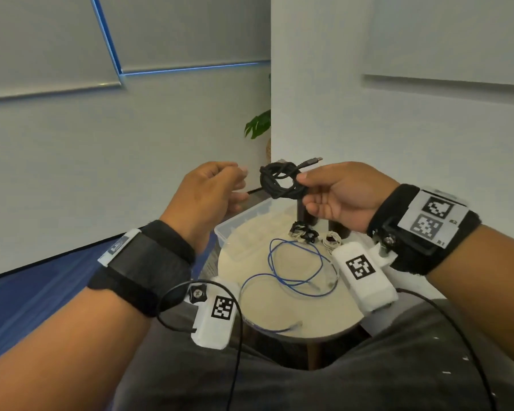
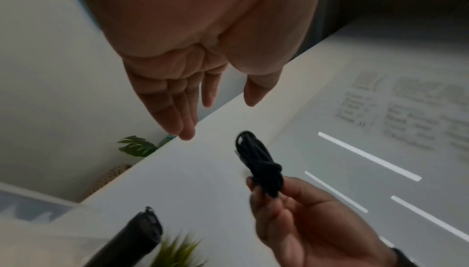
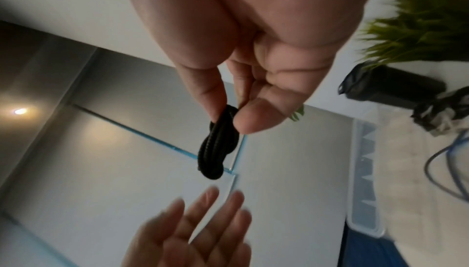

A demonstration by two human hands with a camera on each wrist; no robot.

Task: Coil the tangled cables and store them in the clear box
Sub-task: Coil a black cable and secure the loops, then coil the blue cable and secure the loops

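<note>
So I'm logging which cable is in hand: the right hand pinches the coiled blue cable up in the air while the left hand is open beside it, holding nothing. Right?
Not quite: the right hand pinches the coiled black cable, not the blue one. The blue cable lies loose on the round table, as the head view shows. The rest holds: the left hand is open beside it, holding nothing.

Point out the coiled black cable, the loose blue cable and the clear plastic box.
coiled black cable [image 1: 282, 180], head view, on the bundle's loops.
loose blue cable [image 1: 294, 264], head view, on a loop lying on the table.
clear plastic box [image 1: 244, 216], head view, on its near rim.
</note>
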